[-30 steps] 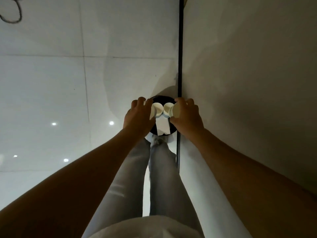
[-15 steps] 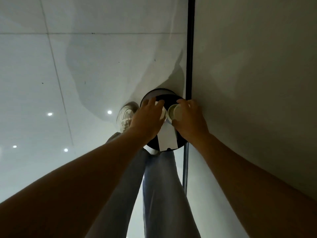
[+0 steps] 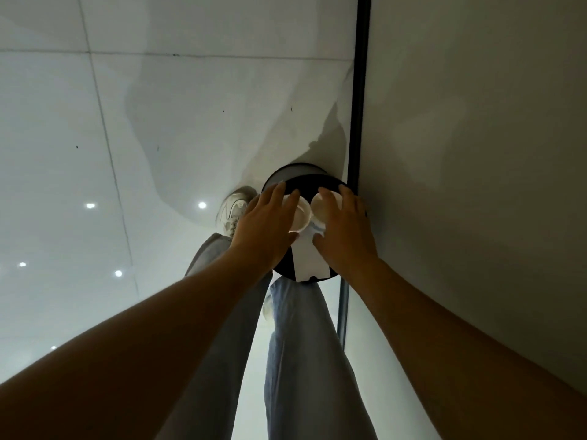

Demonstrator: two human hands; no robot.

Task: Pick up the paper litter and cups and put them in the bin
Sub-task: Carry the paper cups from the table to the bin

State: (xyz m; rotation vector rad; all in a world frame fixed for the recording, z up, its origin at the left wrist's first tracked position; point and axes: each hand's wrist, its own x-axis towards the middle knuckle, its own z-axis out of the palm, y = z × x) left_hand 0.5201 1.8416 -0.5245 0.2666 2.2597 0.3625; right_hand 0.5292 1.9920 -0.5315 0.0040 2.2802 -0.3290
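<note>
Two hands hover over a black bin (image 3: 279, 177) standing on a pale tiled floor (image 3: 158, 138), hard against a dark strip (image 3: 360, 90) at the foot of a wall (image 3: 476, 154). The left hand (image 3: 265, 227) has its fingers spread and nearly straight over a white cup (image 3: 301, 214); the right hand (image 3: 344, 230) lies likewise over a second cup (image 3: 320, 209). Both hands look open, the cups apparently released or about to be; whether a finger touches a rim cannot be told. The cups sit side by side, mouths toward the camera, within the bin's round opening, directly beneath the fingers. A white paper strip (image 3: 309, 258) runs from between the cups to the bin's near rim, its long axis pointing near to far, between the two wrists and equally close to either hand. A pale shoe (image 3: 233, 211) rests left of the bin.
</note>
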